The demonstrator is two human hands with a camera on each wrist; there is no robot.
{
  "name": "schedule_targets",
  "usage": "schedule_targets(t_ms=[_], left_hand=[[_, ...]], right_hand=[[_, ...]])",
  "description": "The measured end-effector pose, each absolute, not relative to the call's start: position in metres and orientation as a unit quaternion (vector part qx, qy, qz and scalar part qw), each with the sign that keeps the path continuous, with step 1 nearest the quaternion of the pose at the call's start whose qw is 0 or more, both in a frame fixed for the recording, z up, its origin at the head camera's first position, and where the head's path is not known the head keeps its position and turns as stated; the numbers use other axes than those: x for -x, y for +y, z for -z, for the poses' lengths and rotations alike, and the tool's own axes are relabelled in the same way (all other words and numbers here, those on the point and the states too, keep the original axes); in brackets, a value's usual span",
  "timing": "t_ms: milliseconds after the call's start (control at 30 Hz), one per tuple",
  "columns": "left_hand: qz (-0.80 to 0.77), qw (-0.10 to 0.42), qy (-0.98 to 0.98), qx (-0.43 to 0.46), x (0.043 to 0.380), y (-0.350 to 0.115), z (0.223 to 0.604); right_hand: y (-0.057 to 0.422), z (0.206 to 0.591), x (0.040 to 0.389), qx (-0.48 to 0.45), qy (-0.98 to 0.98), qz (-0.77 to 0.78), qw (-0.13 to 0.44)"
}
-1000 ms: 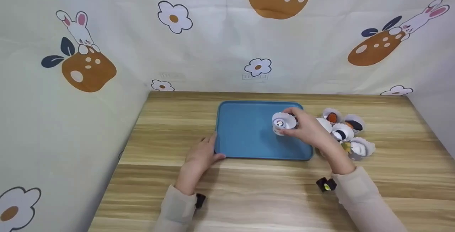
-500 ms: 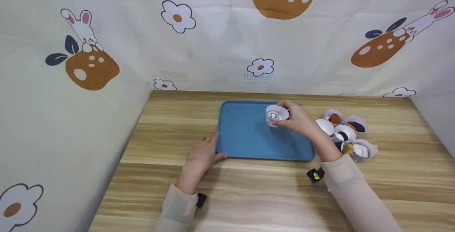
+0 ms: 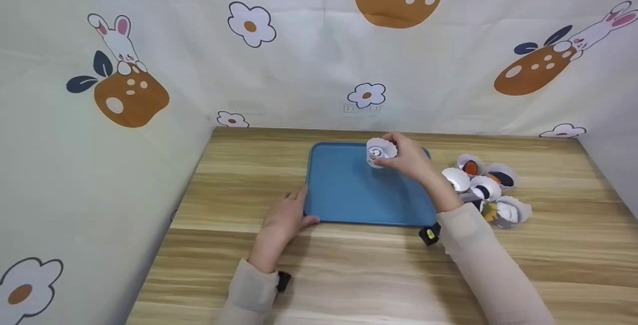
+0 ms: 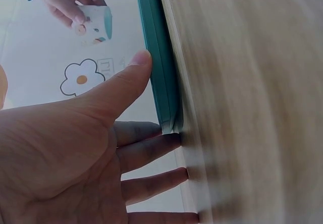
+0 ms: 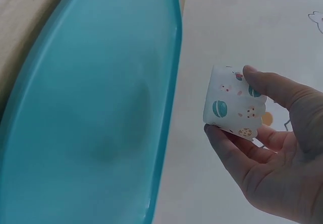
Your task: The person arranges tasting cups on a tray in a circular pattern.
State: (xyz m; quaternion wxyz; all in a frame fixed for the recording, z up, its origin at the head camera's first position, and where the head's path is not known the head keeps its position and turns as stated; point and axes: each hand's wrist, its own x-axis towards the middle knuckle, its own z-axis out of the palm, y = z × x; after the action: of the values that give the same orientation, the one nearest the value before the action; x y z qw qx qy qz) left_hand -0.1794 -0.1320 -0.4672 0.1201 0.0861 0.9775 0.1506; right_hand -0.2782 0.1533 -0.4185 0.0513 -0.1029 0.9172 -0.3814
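Observation:
My right hand [image 3: 409,159] pinches a small white paper baking cup [image 3: 381,153] between thumb and fingers, over the back of the blue tray [image 3: 344,185]. Scalloped along its rim, the cup carries coloured macaron and cookie prints [image 5: 219,108] in the right wrist view. Something small with a dark and silvery look shows inside it in the head view. At the tray's front left corner, my left hand [image 3: 285,218] rests with fingers straight along the side. Its thumb [image 4: 132,75] touches the front edge in the left wrist view.
Right of the tray stand several similar paper cups [image 3: 456,179] in a cluster, some with orange, black or white pieces inside. A green-yellow piece [image 3: 489,211] lies among them. The wood-grain table [image 3: 239,155] meets a printed wall cover [image 3: 294,66] behind and at both sides.
My right hand has carried the paper cup left and toward the back over the tray. My left hand stays at the tray's corner.

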Motion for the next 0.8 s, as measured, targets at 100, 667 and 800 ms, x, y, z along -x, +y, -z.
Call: schedule_targets(t_ms=[100,667,800], left_hand=[[-0.148,0.118,0.978,-0.086,0.18,-0.132,0.467],[-0.165,0.115,0.976,-0.083,0.179,-0.132,0.468],[-0.169,0.115,0.976,-0.081,0.179,-0.131,0.467]], right_hand=[[0.151,0.424,0.284,0.094,0.919,0.38,0.048],[0.142,0.441,0.307,0.057,0.924,0.374,0.053],[0.142,0.445,0.31,0.059,0.924,0.375,0.051]])
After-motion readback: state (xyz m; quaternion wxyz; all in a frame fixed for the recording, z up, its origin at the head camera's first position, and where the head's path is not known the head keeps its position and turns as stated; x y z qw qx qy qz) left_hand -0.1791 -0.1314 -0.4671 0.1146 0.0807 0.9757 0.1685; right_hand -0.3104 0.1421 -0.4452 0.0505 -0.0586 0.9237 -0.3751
